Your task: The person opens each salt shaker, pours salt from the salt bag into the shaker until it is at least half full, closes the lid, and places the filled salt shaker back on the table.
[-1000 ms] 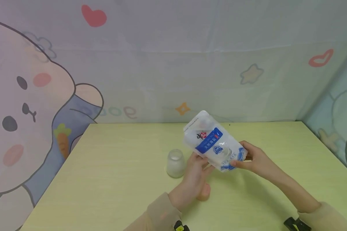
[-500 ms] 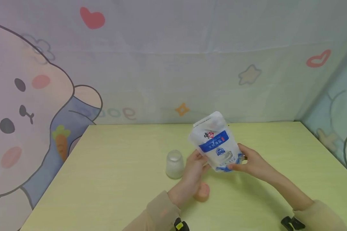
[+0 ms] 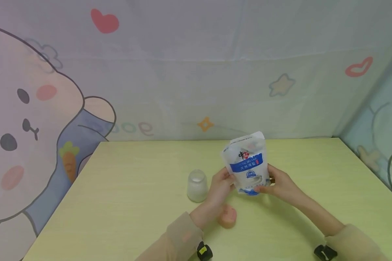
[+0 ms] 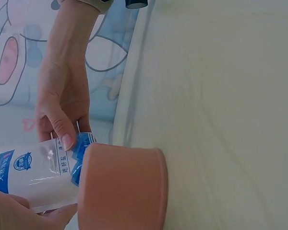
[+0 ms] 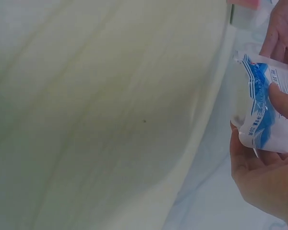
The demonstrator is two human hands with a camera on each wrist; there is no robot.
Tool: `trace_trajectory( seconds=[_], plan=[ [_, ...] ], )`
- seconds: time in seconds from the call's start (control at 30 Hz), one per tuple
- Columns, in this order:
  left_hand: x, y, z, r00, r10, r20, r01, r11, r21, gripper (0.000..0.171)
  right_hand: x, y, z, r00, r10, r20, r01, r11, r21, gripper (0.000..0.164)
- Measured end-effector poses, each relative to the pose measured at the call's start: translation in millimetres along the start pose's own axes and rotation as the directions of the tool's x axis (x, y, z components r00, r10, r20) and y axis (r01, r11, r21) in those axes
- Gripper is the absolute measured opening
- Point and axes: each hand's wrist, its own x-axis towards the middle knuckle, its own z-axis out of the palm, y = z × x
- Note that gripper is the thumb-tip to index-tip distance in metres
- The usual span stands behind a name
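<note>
Both hands hold a white and blue bag of sea salt (image 3: 248, 163) above the table, nearly upright with its top leaning slightly right. My left hand (image 3: 220, 185) grips its left edge, with some fingers hidden behind the bag. At the lower right corner, my right hand (image 3: 282, 185) pinches the bag, thumb on the front (image 5: 283, 103). Just left of my left hand stands a small clear glass jar (image 3: 197, 186) with whitish contents. A salmon-pink round lid-like piece (image 3: 228, 216) sits beside my left wrist and looms large in the left wrist view (image 4: 122, 187).
The pale yellow-green table (image 3: 134, 203) ends at a printed cloth backdrop (image 3: 189, 90). A dark cable (image 3: 390, 170) hangs at the far right. Small black wrist devices (image 3: 204, 251) sit on both sleeves.
The salt bag has turned clockwise from a strong leftward tilt to nearly upright and shifted slightly right. Both hands still hold it; the right hand has moved a little left.
</note>
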Motion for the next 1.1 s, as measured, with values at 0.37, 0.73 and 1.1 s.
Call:
trace_trajectory(
  seconds=[0.37,0.73,1.1],
  plan=[
    [3.6,-4.5,-1.8,0.999,0.023,-0.045,-0.015,0.984,0.179,0.037,2,1,5,0.999,0.048,0.014,-0.048,0.999,-0.011,0.05],
    [10.6,-5.4,3.2,0.995,0.099,-0.009,-0.094,0.964,0.25,0.035,4,5,4,1.0,0.02,-0.023,-0.021,0.999,-0.038,0.046],
    [14.9,-4.4,6.3,0.993,0.109,0.038,-0.115,0.946,0.303,0.035,5,10,2,0.999,0.037,-0.016,-0.037,0.999,-0.024,0.056]
  ],
)
